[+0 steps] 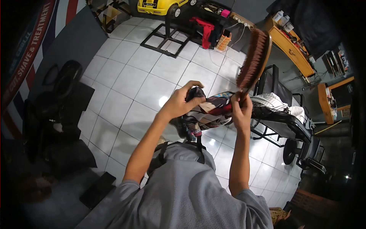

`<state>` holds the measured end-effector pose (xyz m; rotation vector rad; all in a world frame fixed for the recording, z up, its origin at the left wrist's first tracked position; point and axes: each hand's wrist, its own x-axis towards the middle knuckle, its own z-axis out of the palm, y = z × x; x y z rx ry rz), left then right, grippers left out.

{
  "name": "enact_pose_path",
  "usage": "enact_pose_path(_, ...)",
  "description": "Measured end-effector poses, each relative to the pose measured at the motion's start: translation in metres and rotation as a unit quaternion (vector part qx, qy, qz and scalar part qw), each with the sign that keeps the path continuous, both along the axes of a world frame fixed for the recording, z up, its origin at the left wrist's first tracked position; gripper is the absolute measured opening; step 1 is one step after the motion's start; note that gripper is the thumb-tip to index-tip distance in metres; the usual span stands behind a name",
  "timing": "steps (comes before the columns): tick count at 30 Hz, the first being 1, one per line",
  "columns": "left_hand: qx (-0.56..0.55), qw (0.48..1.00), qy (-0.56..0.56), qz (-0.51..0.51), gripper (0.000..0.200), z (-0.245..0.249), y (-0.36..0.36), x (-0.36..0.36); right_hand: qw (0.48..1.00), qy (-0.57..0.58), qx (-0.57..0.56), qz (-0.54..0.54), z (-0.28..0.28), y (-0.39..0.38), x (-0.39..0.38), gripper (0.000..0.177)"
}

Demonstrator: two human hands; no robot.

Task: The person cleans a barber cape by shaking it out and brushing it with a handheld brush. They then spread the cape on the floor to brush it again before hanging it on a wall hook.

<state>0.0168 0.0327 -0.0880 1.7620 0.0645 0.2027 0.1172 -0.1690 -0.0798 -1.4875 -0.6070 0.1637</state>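
Observation:
My right hand (241, 112) is closed round the handle of a long-bristled brush (256, 61), its wooden back turned to the right and its brown bristles to the left. The brush stands upright above the fist. A bunched, multicoloured patterned cloth (211, 110) hangs between my hands, its right end at my right fingers. On the left, my left hand (181, 101) grips the cloth's dark upper end, thumb and index finger curved around it. Lower folds of the cloth hang in front of my grey shirt.
A black barber chair (284, 122) with a striped white towel (272, 101) on it stands at right. Wooden shelf with bottles (291, 47) lines the wall. A black metal frame (166, 40) rests on the tiled floor ahead, near a yellow toy car (158, 7).

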Motion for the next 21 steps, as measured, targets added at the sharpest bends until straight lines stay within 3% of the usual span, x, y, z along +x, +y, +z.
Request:
enact_pose_path(2, 0.056, 0.997, -0.031, -0.038, 0.036, 0.008, 0.003, 0.003, 0.999, 0.012, -0.011, -0.029, 0.003, -0.003, 0.004, 0.012)
enact_pose_path(5, 0.049, 0.998, -0.011, 0.037, 0.023, 0.007, 0.013, 0.011, 0.997, -0.006, -0.042, -0.07, 0.001, -0.009, 0.005, 0.008)
enact_pose_path(6, 0.039, 0.996, -0.063, 0.056, 0.019, -0.008, 0.023, 0.016, 0.996, -0.001, -0.034, -0.078, 0.001, -0.011, 0.006, 0.009)
enact_pose_path(9, 0.157, 0.977, -0.084, 0.117, 0.026, 0.001, 0.037, 0.015, 0.996, 0.008, 0.008, -0.084, 0.001, -0.015, 0.01, 0.009)
enact_pose_path(12, 0.156, 0.971, -0.061, 0.169, 0.018, -0.001, 0.021, 0.012, 0.99, -0.015, -0.044, -0.131, -0.002, -0.017, 0.01, 0.004)
enact_pose_path(14, 0.027, 0.997, 0.061, 0.05, 0.013, -0.004, 0.013, 0.007, 0.969, -0.034, -0.127, -0.207, -0.001, -0.014, 0.016, 0.003)
enact_pose_path(16, -0.107, 0.991, 0.079, -0.004, 0.014, -0.013, 0.003, 0.006, 0.943, -0.097, -0.167, -0.271, -0.005, -0.014, 0.017, 0.006)
enact_pose_path(18, -0.273, 0.958, 0.083, 0.044, 0.014, -0.011, -0.007, 0.011, 0.912, -0.21, -0.153, -0.319, -0.016, -0.01, 0.023, 0.01)
enact_pose_path(19, -0.354, 0.929, 0.089, 0.068, 0.015, -0.008, -0.01, 0.01, 0.952, -0.087, -0.114, -0.272, -0.021, -0.011, 0.019, 0.014)
enact_pose_path(21, -0.414, 0.9, 0.097, 0.096, 0.015, 0.002, -0.014, 0.01, 0.975, 0.02, -0.062, -0.213, -0.025, -0.007, -0.009, 0.018)
